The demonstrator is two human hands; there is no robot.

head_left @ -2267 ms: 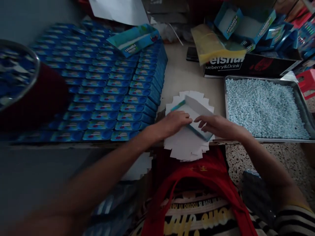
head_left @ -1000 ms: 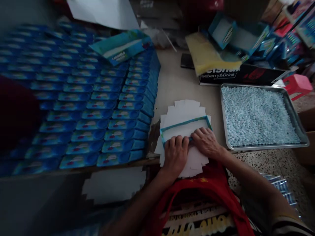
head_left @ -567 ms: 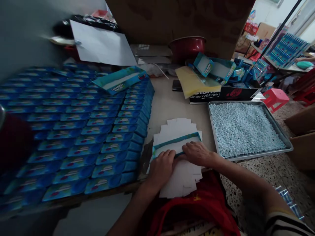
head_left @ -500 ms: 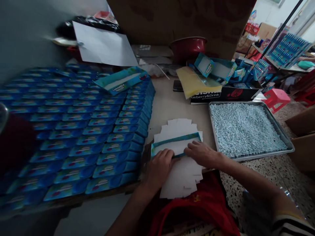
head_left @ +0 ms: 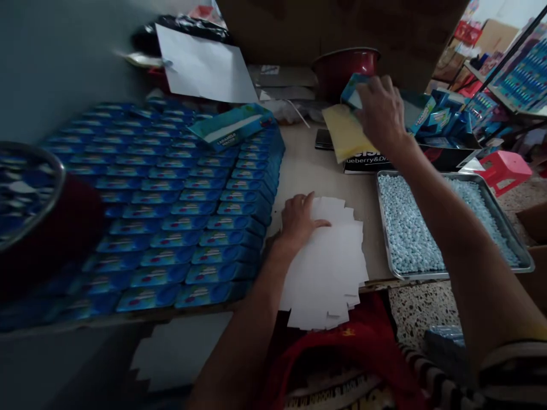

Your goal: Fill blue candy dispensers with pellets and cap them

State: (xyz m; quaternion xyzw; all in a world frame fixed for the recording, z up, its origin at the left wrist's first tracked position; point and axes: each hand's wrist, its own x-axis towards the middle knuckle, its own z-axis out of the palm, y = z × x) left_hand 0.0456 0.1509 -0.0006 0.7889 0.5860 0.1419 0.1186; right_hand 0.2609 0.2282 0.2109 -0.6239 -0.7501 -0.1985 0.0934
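Note:
My left hand (head_left: 302, 219) rests on the left side of a stack of white cardboard blanks (head_left: 327, 259), its fingers bent loosely and the thumb stretched apart. My right hand (head_left: 380, 111) is raised over the black carton (head_left: 363, 165) at the back right. It grips a blue cardboard candy box (head_left: 352, 88), partly hidden behind the fingers. Below that hand, a yellow sheet (head_left: 348, 134) hangs over the carton's edge. Other blue open boxes (head_left: 440, 119) lie piled in the carton.
Rows of blue boxes (head_left: 171, 216) cover the left side, with one open box (head_left: 235, 128) on top. A metal tray (head_left: 387, 245) of pale blue pellets stands right. A dark red pot (head_left: 81, 216) is at left, a red bowl (head_left: 346, 68) behind.
The open blue box has left the white blanks. My right hand has swung up and away to the carton, now with a blue box. My left hand has slid forward on the blanks.

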